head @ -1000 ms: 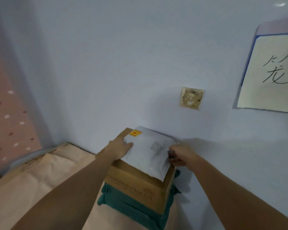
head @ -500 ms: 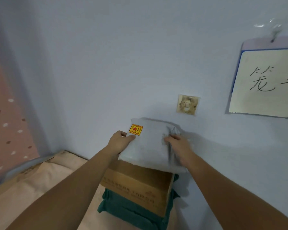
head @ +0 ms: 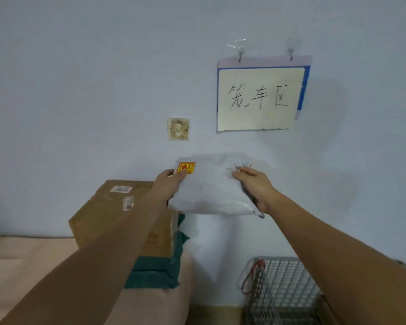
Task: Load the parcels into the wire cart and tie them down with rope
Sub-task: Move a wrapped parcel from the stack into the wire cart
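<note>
A soft grey mailer bag (head: pixel 209 191) with a yellow-and-red sticker at its top left corner hangs in the air in front of the wall. My left hand (head: pixel 168 185) grips its left edge, thumb on top near the sticker. My right hand (head: pixel 256 186) grips its right edge. A brown cardboard box (head: pixel 108 212) with small labels sits lower left on a dark green parcel (head: pixel 152 273). The wire cart (head: pixel 284 289) stands at the lower right, with a red cord (head: pixel 251 275) hanging at its near left corner.
The box and green parcel rest on a beige padded surface (head: pixel 21 266) at the left. On the pale blue wall hang a handwritten sign (head: pixel 259 97) and a stained wall plate (head: pixel 178 129). My right forearm covers part of the cart.
Both hands have lifted the grey mailer off the cardboard box and carried it to the right. The view has swung right, bringing the wire cart into sight.
</note>
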`<action>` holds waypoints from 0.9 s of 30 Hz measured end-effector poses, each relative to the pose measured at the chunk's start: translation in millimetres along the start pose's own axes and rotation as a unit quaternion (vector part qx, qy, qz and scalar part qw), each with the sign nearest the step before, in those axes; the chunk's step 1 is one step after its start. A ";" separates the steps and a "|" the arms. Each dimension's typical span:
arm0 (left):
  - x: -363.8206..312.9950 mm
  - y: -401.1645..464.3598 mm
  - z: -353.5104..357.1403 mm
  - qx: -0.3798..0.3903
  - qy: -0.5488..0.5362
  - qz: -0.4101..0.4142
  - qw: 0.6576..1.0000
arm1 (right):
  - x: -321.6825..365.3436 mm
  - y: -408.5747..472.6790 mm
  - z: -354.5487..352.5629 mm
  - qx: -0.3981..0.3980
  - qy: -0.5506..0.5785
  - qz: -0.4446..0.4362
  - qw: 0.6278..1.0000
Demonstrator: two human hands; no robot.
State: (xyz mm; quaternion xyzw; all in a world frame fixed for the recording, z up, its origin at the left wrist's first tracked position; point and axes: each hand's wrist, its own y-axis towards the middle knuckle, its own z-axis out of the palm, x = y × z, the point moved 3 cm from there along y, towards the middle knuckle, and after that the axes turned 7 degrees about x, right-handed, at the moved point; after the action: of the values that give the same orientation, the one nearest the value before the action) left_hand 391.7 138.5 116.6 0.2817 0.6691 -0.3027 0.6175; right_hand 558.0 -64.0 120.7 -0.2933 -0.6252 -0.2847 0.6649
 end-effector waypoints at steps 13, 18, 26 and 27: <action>-14.3 -94.4 333.8 0.226 -0.025 0.034 0.973 | 25.8 -225.9 -290.5 -0.211 -0.009 -0.047 0.976; -7.5 -173.8 460.2 0.276 -0.035 0.034 0.960 | 22.4 -339.5 -396.1 -0.266 -0.003 -0.035 0.963; 0.7 -265.5 608.5 0.303 -0.043 0.044 0.951 | 4.1 -455.5 -519.4 -0.311 0.022 0.018 0.950; 0.5 -269.6 623.4 0.304 -0.045 0.046 0.950 | 3.7 -460.6 -532.1 -0.312 0.023 0.017 0.950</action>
State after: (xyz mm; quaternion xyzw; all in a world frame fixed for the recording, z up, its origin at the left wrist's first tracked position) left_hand 598.1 -508.3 97.7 0.4730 0.5034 -0.4752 0.5450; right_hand 568.5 -767.6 115.5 -0.4906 -0.4846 -0.4606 0.5589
